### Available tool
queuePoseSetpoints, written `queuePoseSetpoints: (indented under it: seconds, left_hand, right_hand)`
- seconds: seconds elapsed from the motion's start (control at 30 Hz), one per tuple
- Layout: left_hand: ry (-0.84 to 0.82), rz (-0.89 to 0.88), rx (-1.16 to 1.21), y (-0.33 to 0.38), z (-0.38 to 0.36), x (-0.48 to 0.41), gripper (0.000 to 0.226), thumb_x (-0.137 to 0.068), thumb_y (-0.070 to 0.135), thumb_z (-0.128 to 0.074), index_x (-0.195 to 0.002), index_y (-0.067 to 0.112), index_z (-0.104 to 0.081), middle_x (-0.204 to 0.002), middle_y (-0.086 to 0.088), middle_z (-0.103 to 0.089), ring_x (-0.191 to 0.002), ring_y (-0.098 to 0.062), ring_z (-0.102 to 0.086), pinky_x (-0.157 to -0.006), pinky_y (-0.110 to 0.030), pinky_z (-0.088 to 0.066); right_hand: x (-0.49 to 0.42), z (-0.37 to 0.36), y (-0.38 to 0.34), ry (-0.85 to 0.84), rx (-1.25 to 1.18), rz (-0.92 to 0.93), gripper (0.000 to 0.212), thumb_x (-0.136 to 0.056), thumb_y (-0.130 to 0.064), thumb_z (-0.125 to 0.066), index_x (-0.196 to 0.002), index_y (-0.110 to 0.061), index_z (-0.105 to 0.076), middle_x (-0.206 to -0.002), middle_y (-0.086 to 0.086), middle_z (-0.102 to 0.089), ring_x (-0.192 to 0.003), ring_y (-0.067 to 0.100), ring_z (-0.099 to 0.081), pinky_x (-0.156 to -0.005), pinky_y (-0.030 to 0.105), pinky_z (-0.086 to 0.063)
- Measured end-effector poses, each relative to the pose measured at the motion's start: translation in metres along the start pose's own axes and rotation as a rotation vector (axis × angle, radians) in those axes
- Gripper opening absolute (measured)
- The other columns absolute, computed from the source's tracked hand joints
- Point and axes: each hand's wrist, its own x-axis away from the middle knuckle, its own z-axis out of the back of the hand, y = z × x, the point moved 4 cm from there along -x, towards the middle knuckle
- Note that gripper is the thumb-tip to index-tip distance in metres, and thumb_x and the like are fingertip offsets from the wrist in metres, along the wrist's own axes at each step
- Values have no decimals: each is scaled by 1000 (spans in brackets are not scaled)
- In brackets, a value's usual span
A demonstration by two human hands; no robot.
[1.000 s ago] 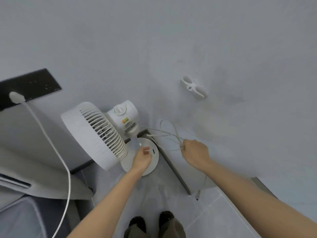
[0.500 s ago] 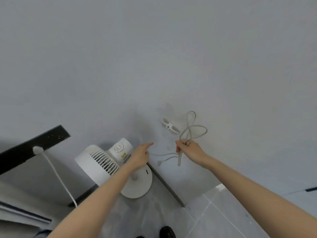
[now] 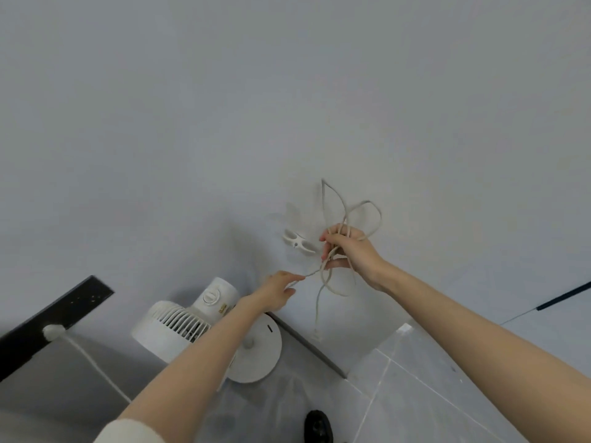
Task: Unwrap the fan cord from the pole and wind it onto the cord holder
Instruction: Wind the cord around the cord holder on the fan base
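Note:
A white fan (image 3: 179,321) stands on its round base (image 3: 259,356) on the floor by the wall. Its pale cord (image 3: 367,212) is bunched in loose loops in my right hand (image 3: 348,251), which is closed around it just right of the white cord holder (image 3: 297,242) fixed to the wall. One end of the cord hangs down toward the floor, ending in a small plug (image 3: 316,332). My left hand (image 3: 278,290) pinches a strand of the cord below and left of the holder. The fan pole is mostly hidden behind my left forearm.
A black panel (image 3: 54,314) on the wall at left carries a white plug (image 3: 52,330) with its own cord running down. A dark baseboard (image 3: 307,342) runs along the wall. My shoe (image 3: 318,426) shows on the grey tiled floor.
Both hands rose from the fan base up toward the wall holder. My right hand carried the looped cord higher, beside the holder. My left hand left the base and took hold of a strand.

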Motion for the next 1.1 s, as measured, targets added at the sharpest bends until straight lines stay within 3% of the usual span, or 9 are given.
queuePoseSetpoints:
  seconds: [0.2, 0.37, 0.47, 0.6, 0.73, 0.9, 0.97, 1.03, 1.1]
  left_hand:
    - [195, -24, 85, 12, 15, -23, 27, -95, 21, -50, -120, 12, -43, -129, -8, -52, -120, -28, -48, -103, -40, -38]
    - [122, -69, 140, 20, 30, -40, 5, -99, 18, -42, -97, 22, -46, -100, -3, -65, -92, -18, -57, -85, -27, -43]
    - [193, -57, 181, 12, 48, -44, 24, -99, 13, -41, -80, 23, -52, -86, 0, -57, -79, -14, -52, -78, -25, -37]
    - [319, -68, 167, -4, 84, -37, 10, -97, 11, -43, -91, 16, -50, -89, -3, -60, -82, -20, -57, -72, -26, -42]
    - [336, -116, 136, -18, 106, -33, 11, -96, 10, -48, -99, 12, -59, -94, -7, -66, -86, -21, -62, -76, -24, -47]
    - [309, -214, 154, -33, 126, -38, 13, -89, 27, -62, -93, 17, -69, -77, 4, -65, -67, -3, -58, -64, -11, -41]
    - [260, -256, 160, -36, 131, -44, 11, -89, 28, -62, -87, 20, -69, -73, 12, -60, -68, 4, -55, -64, -8, -39]
    - [241, -274, 179, -39, 137, -52, 9, -91, 20, -60, -88, 19, -68, -76, 12, -57, -69, 9, -54, -64, -6, -39]
    - [236, -284, 225, -42, 145, -59, 10, -91, 13, -58, -90, 16, -68, -82, 2, -58, -68, 6, -56, -65, -7, -43]
  right_hand:
    - [-12, 11, -22, -76, -43, -17, 19, -98, -14, -48, -81, -10, -58, -54, 4, -58, -50, 12, -57, -51, 27, -54]
    - [-26, 8, -31, -239, 70, -37, 15, -97, -14, -50, -85, -9, -57, -59, 6, -59, -54, 15, -57, -50, 26, -52]
    - [-32, 6, -31, -293, 231, -16, 8, -94, -16, -57, -92, -8, -57, -64, 6, -61, -60, 23, -56, -47, 26, -50]
    - [-37, 2, -28, -180, 484, 146, 7, -91, -12, -57, -86, -17, -59, -77, -4, -58, -61, 14, -58, -47, 22, -49]
    - [-43, -6, -17, -150, 503, 144, 11, -89, -6, -57, -84, -15, -59, -82, -2, -57, -63, 6, -56, -46, 8, -40]
    - [-64, -14, 7, -11, 531, 32, 25, -81, -5, -63, -71, -26, -54, -88, 6, -65, -66, 8, -55, -65, 25, -50]
    - [-70, -22, 11, -10, 514, -16, 25, -80, -6, -68, -78, -27, -55, -91, -1, -64, -73, 7, -57, -68, 14, -47]
    - [-74, -33, 14, -122, 481, -85, 28, -79, -7, -73, -94, -24, -57, -101, -4, -62, -86, 5, -58, -75, 8, -44]
    - [-72, -44, 13, -262, 471, -122, 33, -78, -9, -75, -103, -24, -59, -113, -2, -61, -97, 5, -58, -88, 15, -45]
